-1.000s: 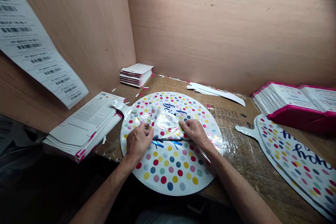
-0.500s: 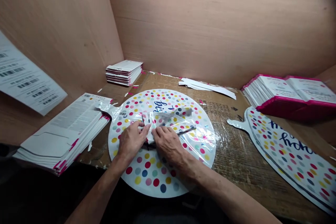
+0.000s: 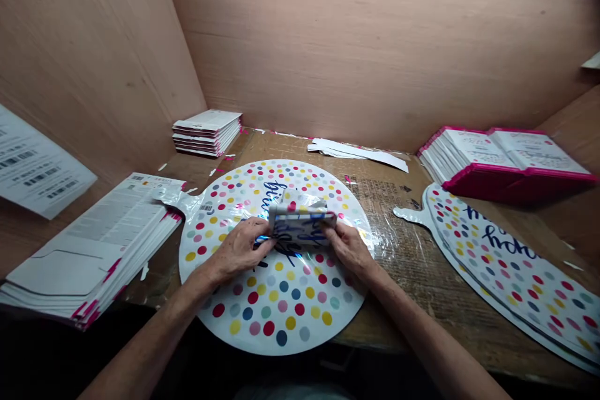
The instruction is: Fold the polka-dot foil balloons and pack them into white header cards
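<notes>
A flat round foil balloon point(image 3: 262, 319), white with coloured dots and blue lettering, lies in front of me, its tail pointing left. Above its middle I hold a folded foil balloon point(image 3: 302, 228) with the same dots and blue letters, creased into a narrow strip. My left hand point(image 3: 244, 244) is closed on the strip's left end, thumb and fingers pinching it. At the right end my right hand point(image 3: 349, 247) grips it between thumb and fingers. The strip hides part of the lettering beneath.
Left lies a stack of printed white cards point(image 3: 89, 244); behind it is a smaller card pile point(image 3: 209, 131). White paper strips point(image 3: 359, 155) lie at the back. On the right are pink-edged packets point(image 3: 506, 156) and more flat dotted balloons point(image 3: 510, 281). Wooden panels point(image 3: 328, 44) enclose the table.
My right hand has moved right to the folded balloon's far end. The folded piece has turned to show blue lettering and is now narrower. The view has shifted slightly.
</notes>
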